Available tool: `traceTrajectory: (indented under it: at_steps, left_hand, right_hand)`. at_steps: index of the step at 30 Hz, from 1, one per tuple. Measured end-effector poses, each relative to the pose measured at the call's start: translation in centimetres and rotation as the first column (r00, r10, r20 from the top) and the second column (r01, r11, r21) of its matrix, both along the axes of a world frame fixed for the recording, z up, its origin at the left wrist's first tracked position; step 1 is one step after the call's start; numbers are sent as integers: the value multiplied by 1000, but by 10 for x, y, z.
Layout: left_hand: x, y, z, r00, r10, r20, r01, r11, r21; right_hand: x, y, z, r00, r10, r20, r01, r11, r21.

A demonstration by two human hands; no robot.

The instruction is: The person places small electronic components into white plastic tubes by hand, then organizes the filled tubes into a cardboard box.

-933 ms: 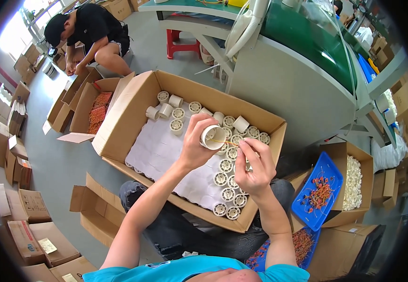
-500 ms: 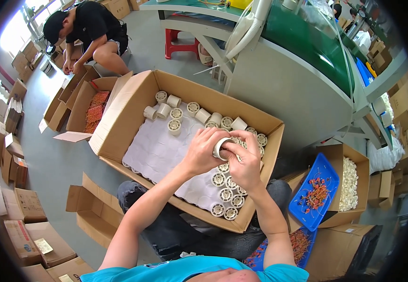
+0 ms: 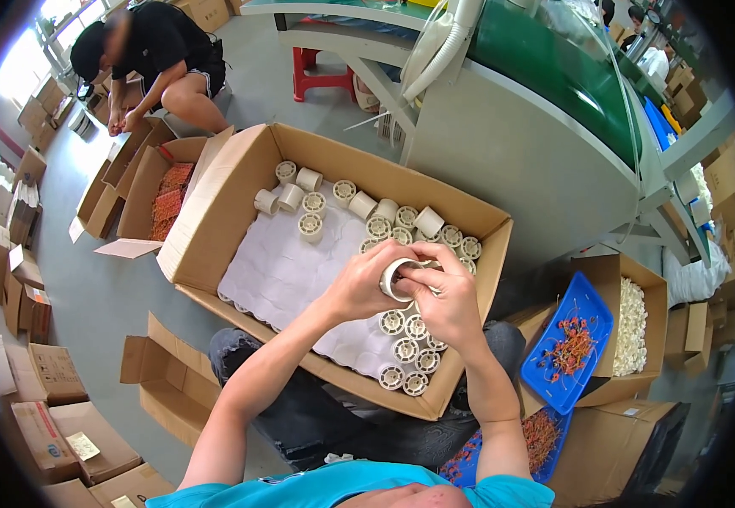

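Note:
Above the large cardboard box, my left hand is wrapped round a white plastic cylinder, its open end turned to the right. My right hand is closed at that opening, with its fingertips reaching inside the rim. Whether those fingers hold some small part in there is hidden. Under my hands, rows of similar white cylinders with slotted round ends stand along the box's right side. Several more cylinders stand or lie loose at the far side, on a pale sheet of paper or film.
At the right, a blue tray holds red and orange wired parts, beside a box of small white pieces. A grey machine with a green belt stands beyond. A person crouches at far left near boxes of red parts.
Both my hands have come slightly lower and nearer to me with the white cylinder. My right fingers are still at its opening. The crouching person's hands have shifted a little.

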State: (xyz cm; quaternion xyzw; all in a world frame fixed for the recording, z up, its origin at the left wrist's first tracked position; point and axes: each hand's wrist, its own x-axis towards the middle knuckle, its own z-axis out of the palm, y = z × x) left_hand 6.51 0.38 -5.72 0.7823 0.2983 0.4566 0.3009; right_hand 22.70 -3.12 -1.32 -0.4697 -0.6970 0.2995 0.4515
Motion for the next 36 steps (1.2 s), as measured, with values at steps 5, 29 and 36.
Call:
traceTrajectory:
  at_steps: [5,29,36]
  left_hand:
    - [-1,1,-2,1000,-15,25,15,1000,-26]
    - [-7,-7,5,993,104,-49,-100,992,83]
    - [-4,6,-16,996,-6,92,7,1000,-15]
  right_hand:
    - [-6,3,-11,999,-31,23,29,997,72]
    - [-16,6,-15,1000,-4,-7,5,997,81]
    - [-6,10,-11,1000,19,9,-18,997,-71]
